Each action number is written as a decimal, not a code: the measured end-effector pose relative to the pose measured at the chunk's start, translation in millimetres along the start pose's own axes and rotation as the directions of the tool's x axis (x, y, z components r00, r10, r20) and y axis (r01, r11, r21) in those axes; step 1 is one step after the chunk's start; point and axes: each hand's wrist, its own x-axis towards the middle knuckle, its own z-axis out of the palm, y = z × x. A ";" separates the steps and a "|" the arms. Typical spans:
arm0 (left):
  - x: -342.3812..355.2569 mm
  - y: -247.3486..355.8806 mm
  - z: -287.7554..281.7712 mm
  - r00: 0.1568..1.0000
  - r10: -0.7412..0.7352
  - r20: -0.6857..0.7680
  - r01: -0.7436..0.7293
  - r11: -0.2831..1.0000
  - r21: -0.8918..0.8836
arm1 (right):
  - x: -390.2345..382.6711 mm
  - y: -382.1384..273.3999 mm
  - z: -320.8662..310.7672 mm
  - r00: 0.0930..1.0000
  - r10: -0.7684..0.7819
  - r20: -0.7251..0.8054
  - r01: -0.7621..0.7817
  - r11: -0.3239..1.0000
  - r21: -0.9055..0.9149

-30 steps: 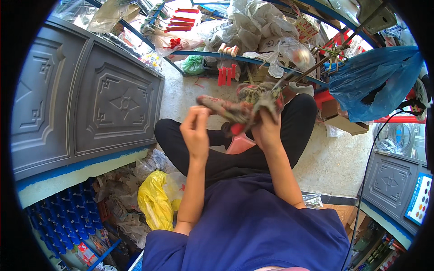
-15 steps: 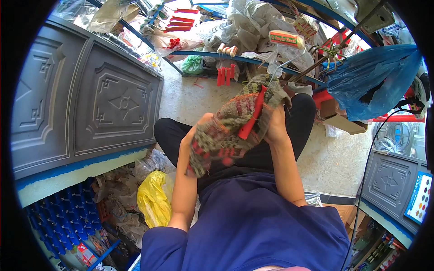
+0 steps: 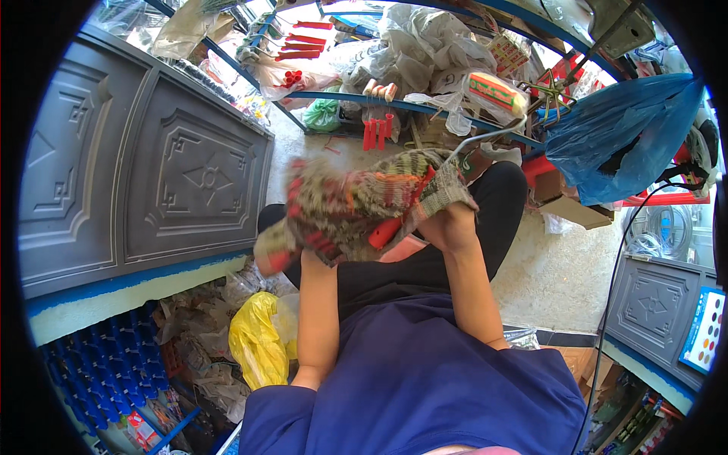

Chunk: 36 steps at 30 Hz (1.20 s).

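In front of my lap is a brown and green knitted cloth [image 3: 356, 197] with red and orange bands, blurred at its left end. Partly wrapped in it is a paint roller: its red handle [image 3: 385, 232] shows between the folds, and its wire frame rises right to a wrapped roller head [image 3: 497, 97]. My right hand [image 3: 453, 227] is closed at the cloth's right end, around the cloth and handle; its fingertips are hidden. My left hand [image 3: 312, 258] is under the cloth's left part and appears to grip it, its fingers covered. A pinkish flat patch shows below the handle.
Grey panelled cabinets [image 3: 208, 178] stand at the left. Ahead, a blue metal rack [image 3: 341, 95] carries plastic bags and several red-handled rollers [image 3: 378, 133]. A blue plastic bag [image 3: 626, 140] hangs at the right. A yellow bag [image 3: 258, 337] lies beside my left arm.
The cloth's left end has swung up and left, with my left hand now beneath it. The roller head has moved right and down, turning with the wire.
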 end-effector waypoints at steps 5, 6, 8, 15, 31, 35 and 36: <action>-3.0 -10.2 -9.5 1.000 -0.025 0.010 0.025 1.000 -0.005 | -20.4 21.8 -41.9 0.954 -0.204 -0.219 -0.095 0.486 -0.869; -4.7 -13.4 -6.0 0.999 -0.031 0.013 0.032 0.999 -0.014 | -17.8 18.6 -33.8 0.954 -0.205 -0.220 -0.097 0.483 -0.870; -7.3 -15.4 -3.2 0.999 -0.042 0.020 0.043 0.999 -0.032 | -10.7 4.3 0.6 0.920 -0.052 -0.388 -0.219 0.753 -0.620; -16.2 -18.3 -2.7 0.994 -0.100 0.044 0.103 0.993 -0.054 | -20.0 -5.9 -27.4 0.983 -0.104 -0.153 -0.051 0.644 -0.763; -20.3 -13.4 45.9 0.986 0.025 -0.166 0.009 0.980 0.198 | 35.7 -62.3 9.6 0.987 -0.056 -0.152 -0.084 0.622 -0.778; -28.4 12.0 58.7 0.972 -0.039 -0.232 0.063 0.993 0.097 | 64.4 -40.2 12.9 0.930 -0.219 -0.295 0.017 0.827 -0.562; -32.2 25.2 63.6 0.968 -0.061 -0.244 0.081 0.994 0.073 | 74.3 -37.0 9.1 0.919 -0.272 -0.284 0.110 0.871 -0.479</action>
